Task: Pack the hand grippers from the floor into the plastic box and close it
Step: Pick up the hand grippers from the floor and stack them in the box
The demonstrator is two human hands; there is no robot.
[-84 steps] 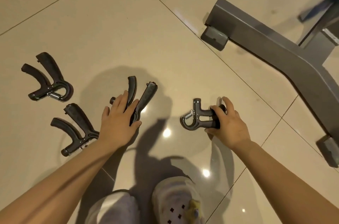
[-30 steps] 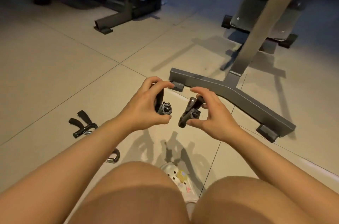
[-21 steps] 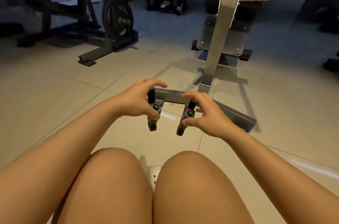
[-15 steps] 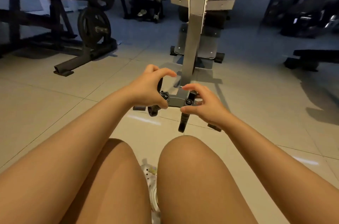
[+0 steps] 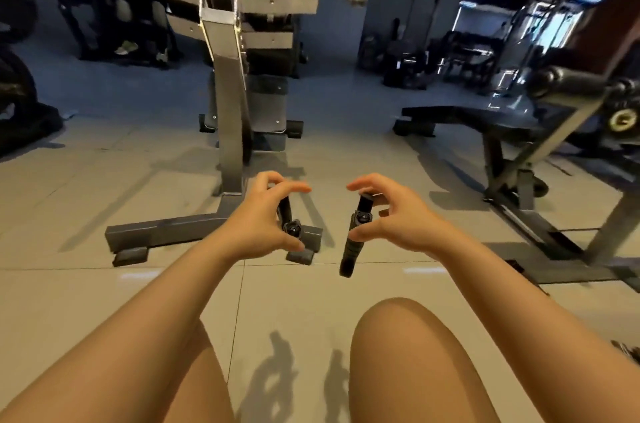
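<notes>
Both hands up in front of the knees w/ a hand gripper each: left hand (image 5: pixel 259 225) has fingers and thumb curled round the left hand gripper (image 5: pixel 289 220), mostly hidden behind the palm, only its knob end and a bit of handle showing. Right hand (image 5: pixel 391 221) pinches the right hand gripper (image 5: pixel 355 235) near its knob, fingers arched over the top, one black handle hanging down below the thumb. The two are held apart, well above the tiled floor (image 5: pixel 104 301), grey gym machine frame (image 5: pixel 228 104) straight ahead, bench (image 5: pixel 467 117) off to the right.
</notes>
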